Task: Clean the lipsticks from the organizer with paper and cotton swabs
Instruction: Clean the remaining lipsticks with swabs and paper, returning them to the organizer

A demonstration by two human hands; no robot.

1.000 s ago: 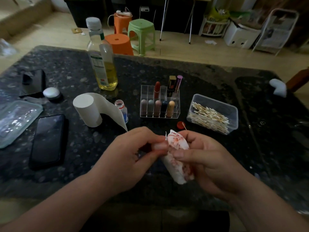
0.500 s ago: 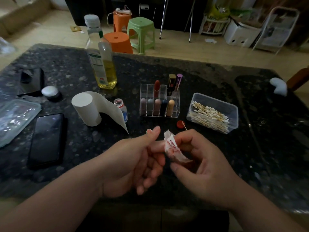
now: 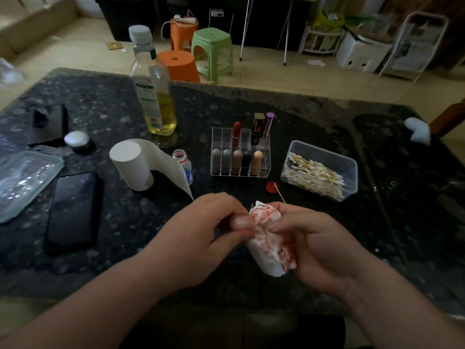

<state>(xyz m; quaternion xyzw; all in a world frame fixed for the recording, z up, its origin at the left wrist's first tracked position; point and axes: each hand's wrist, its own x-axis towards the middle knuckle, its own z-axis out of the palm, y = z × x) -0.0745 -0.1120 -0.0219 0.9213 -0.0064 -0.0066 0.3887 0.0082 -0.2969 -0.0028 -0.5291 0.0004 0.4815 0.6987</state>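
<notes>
My right hand (image 3: 317, 250) grips a crumpled white paper (image 3: 270, 244) smeared with red lipstick, just above the table's near edge. My left hand (image 3: 208, 235) has its fingers curled, and its thumb and fingertips pinch the paper's upper left edge. Whether anything lies inside the paper is hidden. Behind the hands, a clear organizer (image 3: 245, 137) holds several lipsticks (image 3: 236, 161). A paper roll (image 3: 130, 165) with a loose tail stands to its left. To its right is a clear box (image 3: 327, 153) of cotton swabs (image 3: 314, 175).
A red cap (image 3: 270, 187) and a single swab stick (image 3: 279, 194) lie just beyond my hands. An uncapped small bottle (image 3: 183, 162), an oil bottle (image 3: 154, 96), a black phone (image 3: 73, 210), a plastic lid (image 3: 22, 180) and a white wad (image 3: 417, 131) also sit on the dark stone table (image 3: 377, 222).
Half a second ago my left hand was open with one finger in the paper. It has curled shut against the paper, and the right hand has closed more fully round the wad.
</notes>
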